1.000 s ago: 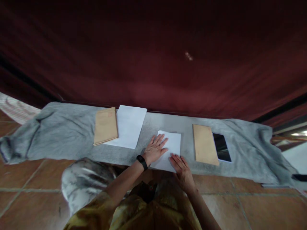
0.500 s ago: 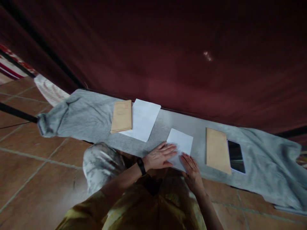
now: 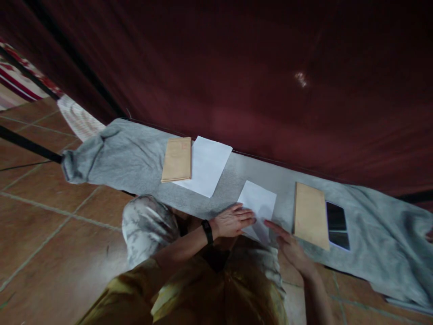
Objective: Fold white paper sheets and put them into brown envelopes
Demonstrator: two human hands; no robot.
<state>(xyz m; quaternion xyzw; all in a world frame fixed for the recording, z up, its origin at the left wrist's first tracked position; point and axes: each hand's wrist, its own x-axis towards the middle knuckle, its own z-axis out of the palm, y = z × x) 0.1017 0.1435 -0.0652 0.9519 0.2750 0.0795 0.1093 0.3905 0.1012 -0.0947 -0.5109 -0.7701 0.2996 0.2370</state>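
A small white sheet of paper (image 3: 260,198) lies on the grey cloth in front of me; whether it is folded I cannot tell. My left hand (image 3: 234,221) rests flat on its lower left part, fingers stretched out. At the sheet's right edge, my right hand (image 3: 289,246) points its index finger onto the paper, while its other fingers are partly hidden. Larger white paper (image 3: 211,164) lies to the left, partly under a stack of brown envelopes (image 3: 176,160). To the right is another brown envelope stack (image 3: 311,216), beside a phone (image 3: 337,225).
The grey cloth (image 3: 135,149) covers a long narrow bench. Behind it hangs a dark red curtain (image 3: 237,90). A dark bar (image 3: 30,144) stands at the left over the tiled floor (image 3: 61,243). Something small, unclear, shows at the far right edge.
My right hand has shifted right and back, from several fingers on the sheet to just the index finger at its edge. My left hand stays on the paper. The view has shifted slightly.
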